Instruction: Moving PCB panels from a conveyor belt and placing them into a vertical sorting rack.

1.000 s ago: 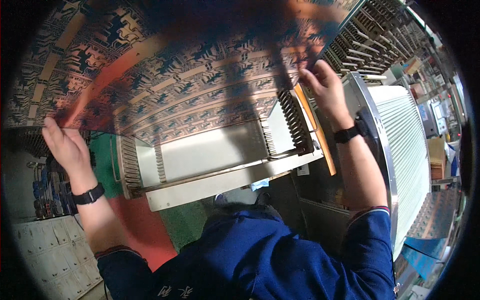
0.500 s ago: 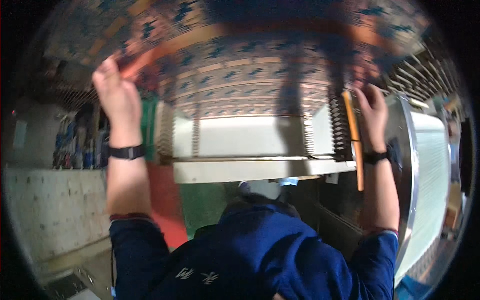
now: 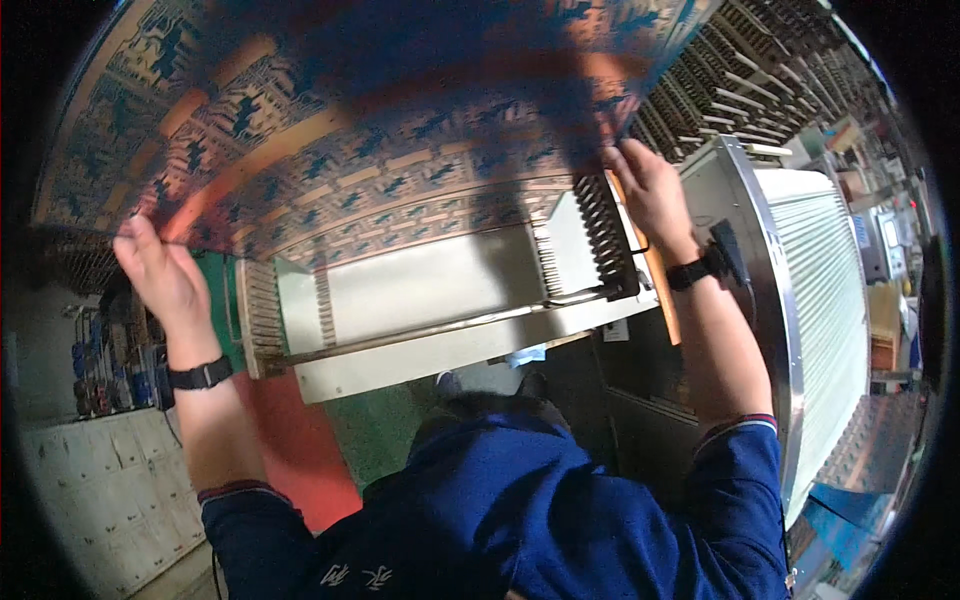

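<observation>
Head view: left hand (image 3: 165,275) pinches lower left edge of large copper-patterned panel (image 3: 400,185); right hand (image 3: 650,190) — grip apparently pinching right edge. Panel spans between hands, over far side of white slotted rack (image 3: 450,348) — contact with rack unclear. Uneven lifting could tilt panel, scraping it on comb teeth (image 3: 602,235); slack pinch could let corner slip.

A white rack (image 3: 435,290) with comb-like slotted ends stands open; a copper-patterned sheet (image 3: 385,205) covers its far part, whether resting in it I cannot tell. On the rack's near side, the floor (image 3: 375,425) shows green, with red to its left; shoes (image 3: 448,383) stand on it.
</observation>
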Motion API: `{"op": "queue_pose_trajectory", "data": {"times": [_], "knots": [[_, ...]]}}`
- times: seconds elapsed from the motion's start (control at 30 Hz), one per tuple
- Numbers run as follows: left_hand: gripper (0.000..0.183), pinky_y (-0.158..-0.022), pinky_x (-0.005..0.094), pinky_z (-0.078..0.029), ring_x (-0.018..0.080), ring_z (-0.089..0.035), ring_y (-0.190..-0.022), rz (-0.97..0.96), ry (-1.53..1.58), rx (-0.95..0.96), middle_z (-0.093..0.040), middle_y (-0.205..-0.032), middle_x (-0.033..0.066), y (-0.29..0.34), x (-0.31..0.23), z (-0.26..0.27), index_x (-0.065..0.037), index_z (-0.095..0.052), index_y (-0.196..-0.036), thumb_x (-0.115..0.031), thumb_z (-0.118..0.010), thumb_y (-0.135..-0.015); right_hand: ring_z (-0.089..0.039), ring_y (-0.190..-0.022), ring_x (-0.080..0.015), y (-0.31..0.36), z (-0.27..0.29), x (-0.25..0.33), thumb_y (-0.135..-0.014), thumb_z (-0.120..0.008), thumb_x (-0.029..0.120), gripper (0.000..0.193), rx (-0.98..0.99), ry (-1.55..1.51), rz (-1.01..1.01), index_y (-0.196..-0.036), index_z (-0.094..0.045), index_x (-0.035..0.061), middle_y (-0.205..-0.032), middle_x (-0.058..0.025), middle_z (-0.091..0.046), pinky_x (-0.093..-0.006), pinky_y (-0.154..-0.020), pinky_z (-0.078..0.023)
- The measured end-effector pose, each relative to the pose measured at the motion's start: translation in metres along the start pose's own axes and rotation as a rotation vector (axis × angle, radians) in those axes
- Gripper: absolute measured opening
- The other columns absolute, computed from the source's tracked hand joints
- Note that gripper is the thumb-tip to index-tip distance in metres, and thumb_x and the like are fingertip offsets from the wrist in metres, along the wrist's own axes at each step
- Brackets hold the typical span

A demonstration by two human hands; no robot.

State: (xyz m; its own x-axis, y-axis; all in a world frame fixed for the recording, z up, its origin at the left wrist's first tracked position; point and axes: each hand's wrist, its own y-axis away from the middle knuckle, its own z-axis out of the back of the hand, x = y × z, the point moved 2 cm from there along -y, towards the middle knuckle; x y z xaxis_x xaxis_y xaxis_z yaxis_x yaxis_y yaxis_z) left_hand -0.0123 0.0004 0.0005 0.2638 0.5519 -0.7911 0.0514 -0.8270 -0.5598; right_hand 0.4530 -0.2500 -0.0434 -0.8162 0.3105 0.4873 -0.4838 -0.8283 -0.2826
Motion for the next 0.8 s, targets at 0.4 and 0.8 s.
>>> {"op": "queue_pose_trajectory", "data": {"times": [0.4, 0.8], "knots": [[0.024, -0.093, 0.0307, -0.044, 0.0152, -0.055, -0.106, 0.057, -0.052, 0.019, -0.054, -0.118, 0.0070, 0.008, -0.014, -0.024, -0.005, -0.045, -0.114, -0.024, -0.053, -0.103, -0.059, -0.089, -0.0365, -0.001, -0.007, -0.008, -0.094, -0.060, 0.030, 0.029, -0.024, 0.219, 0.132, -0.089, -0.070, 0.0029, -0.086, -0.0155, -0.061, -0.0455, -0.080, -0.048], [0.049, -0.116, 0.0409, -0.028, 0.0290, -0.042, -0.134, -0.459, -0.375, -0.002, -0.042, -0.145, 0.0212, -0.033, -0.106, -0.050, 0.002, -0.029, -0.143, -0.025, -0.044, -0.104, -0.065, -0.091, -0.0338, 0.052, 0.046, 0.033, -0.089, -0.064, 0.011, 0.028, -0.229, -0.135, 0.336, -0.115, -0.061, 0.0006, -0.102, -0.0188, -0.063, -0.0380, -0.083, -0.052]]}}
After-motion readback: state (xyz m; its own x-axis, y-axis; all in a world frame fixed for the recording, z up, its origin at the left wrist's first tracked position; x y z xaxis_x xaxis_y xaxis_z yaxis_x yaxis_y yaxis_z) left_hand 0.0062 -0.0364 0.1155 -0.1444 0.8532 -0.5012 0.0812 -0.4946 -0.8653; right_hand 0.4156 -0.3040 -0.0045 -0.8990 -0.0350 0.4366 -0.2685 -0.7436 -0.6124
